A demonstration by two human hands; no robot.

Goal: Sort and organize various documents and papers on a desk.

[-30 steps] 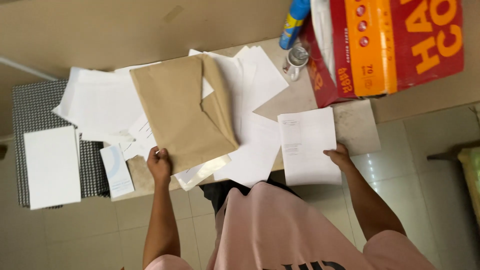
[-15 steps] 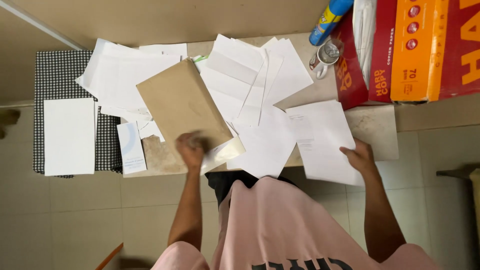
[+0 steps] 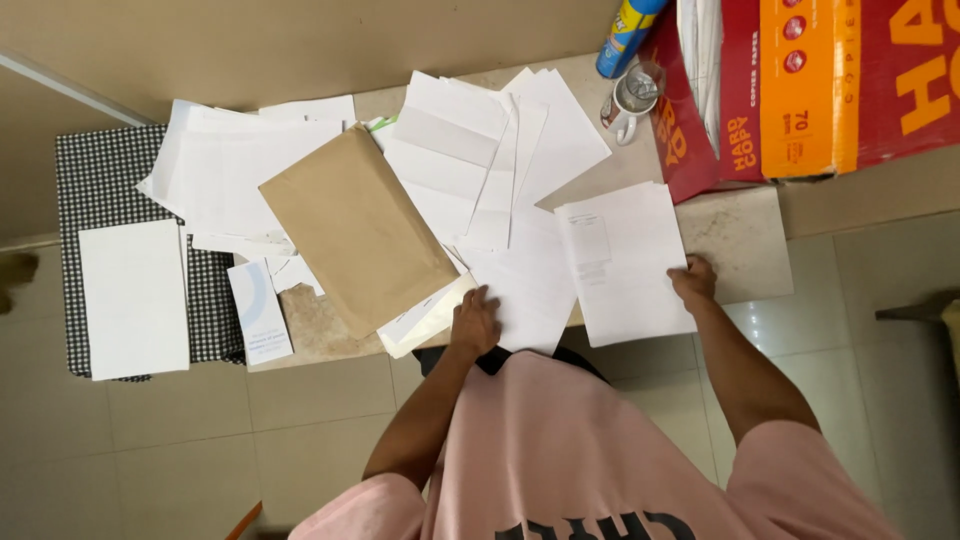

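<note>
A person in a pink shirt stands over a small stone-topped table [image 3: 735, 240] strewn with paper. The right hand [image 3: 693, 281] pinches the near right edge of a printed white sheet [image 3: 622, 262], which lies flat on the table's right part, overhanging the near edge. The left hand [image 3: 475, 322] rests, fingers loosely bent, on the near end of the loose white sheets [image 3: 525, 290] at the middle; whether it grips any cannot be told. Just left of that hand, a large brown envelope [image 3: 355, 228] lies slanted across the pile, covering part of the papers fanned out behind it. A small white-and-blue leaflet [image 3: 258, 311] sits at the table's near left corner, beside a checked cloth [image 3: 70, 180] bearing a blank white sheet [image 3: 134, 297]. At the far right stand a red-and-orange copy-paper carton [image 3: 800, 90], a glass cup [image 3: 630, 98] and a blue-and-yellow spray can [image 3: 625, 35].
</note>
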